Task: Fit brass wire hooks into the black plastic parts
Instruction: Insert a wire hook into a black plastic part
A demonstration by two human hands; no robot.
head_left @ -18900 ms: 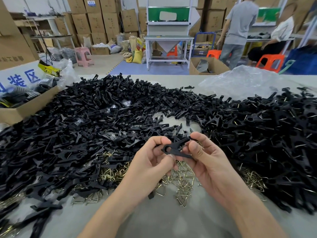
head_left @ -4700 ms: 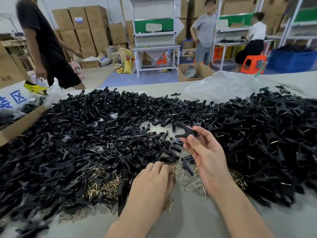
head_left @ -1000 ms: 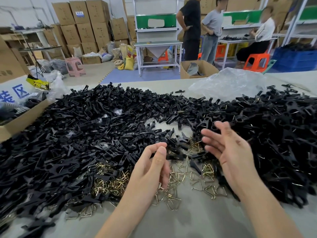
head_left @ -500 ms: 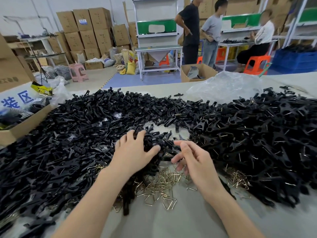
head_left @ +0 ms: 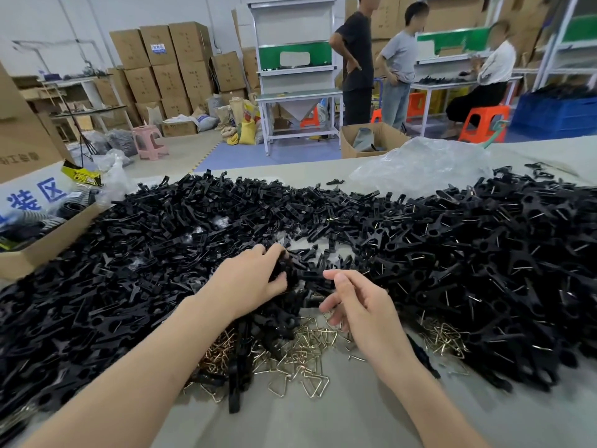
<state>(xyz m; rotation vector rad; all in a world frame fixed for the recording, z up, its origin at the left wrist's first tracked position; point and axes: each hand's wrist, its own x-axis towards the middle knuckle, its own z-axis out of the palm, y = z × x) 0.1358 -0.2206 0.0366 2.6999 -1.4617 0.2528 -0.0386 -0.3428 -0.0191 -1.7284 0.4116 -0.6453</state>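
Left hand (head_left: pixel 255 281) now curls into parts (head_left: pixel 129 253), gripping some. Right hand (head_left: pixel 361 305) hangs over hooks (head_left: pixel 307 347), fingers loosely bent.

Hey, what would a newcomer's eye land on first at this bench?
A huge heap of black plastic parts blankets the table from left to right. In front of it, brass wire hooks glint between the forearms, and the left hand grips parts at the heap's middle.

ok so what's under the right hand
Loose brass wire hooks lie on the grey table below the right hand, next to black plastic parts. The hand itself hides whether it is pinching a hook.
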